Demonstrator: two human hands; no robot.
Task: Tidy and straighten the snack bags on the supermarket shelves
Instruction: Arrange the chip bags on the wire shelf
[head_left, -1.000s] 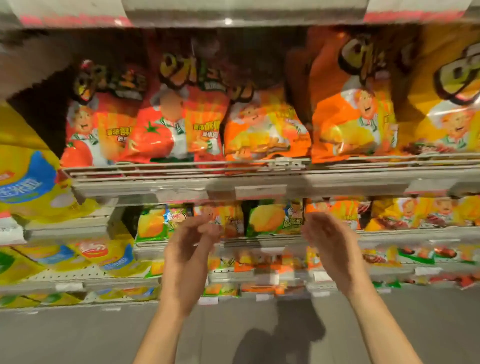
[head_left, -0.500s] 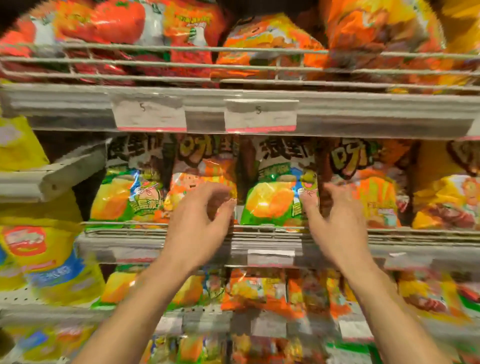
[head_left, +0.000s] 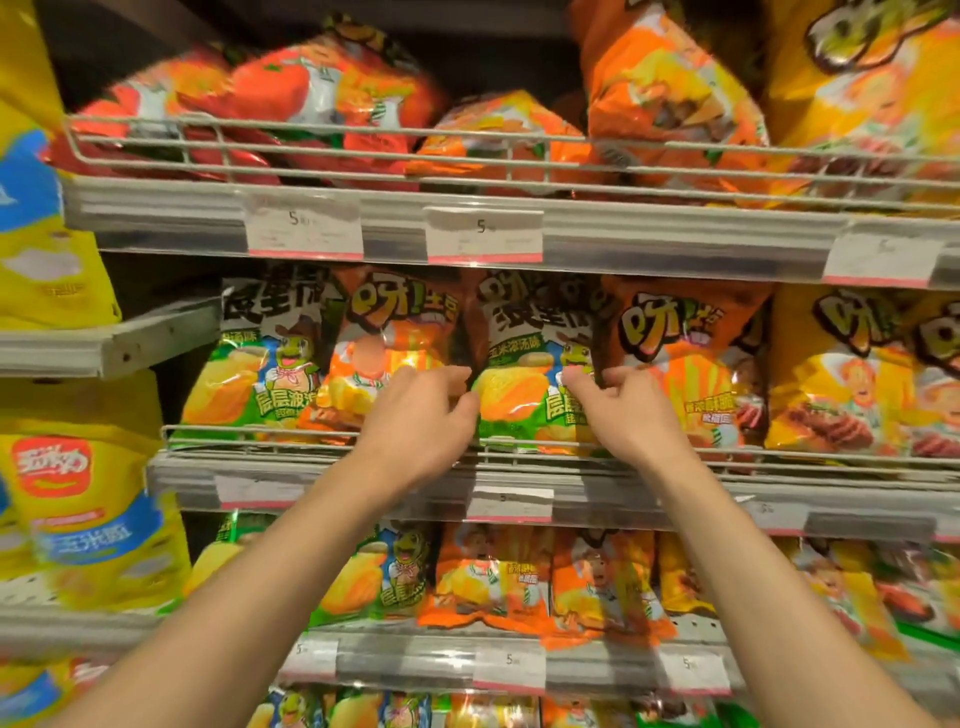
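I have my left hand (head_left: 415, 415) and right hand (head_left: 621, 410) each pinching 1 side edge of the upright green snack bag (head_left: 524, 384) on the middle shelf (head_left: 675, 493).

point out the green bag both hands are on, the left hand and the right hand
green bag (head_left: 519, 400), head view, on its yellow-orange front panel between the hands
left hand (head_left: 421, 415), head view, on the back of the hand
right hand (head_left: 623, 410), head view, on the back of the hand

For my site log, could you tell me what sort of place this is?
Most likely a supermarket snack aisle: tiered shelves with wire rails, price tags clipped along the edges, and rows of snack bags.
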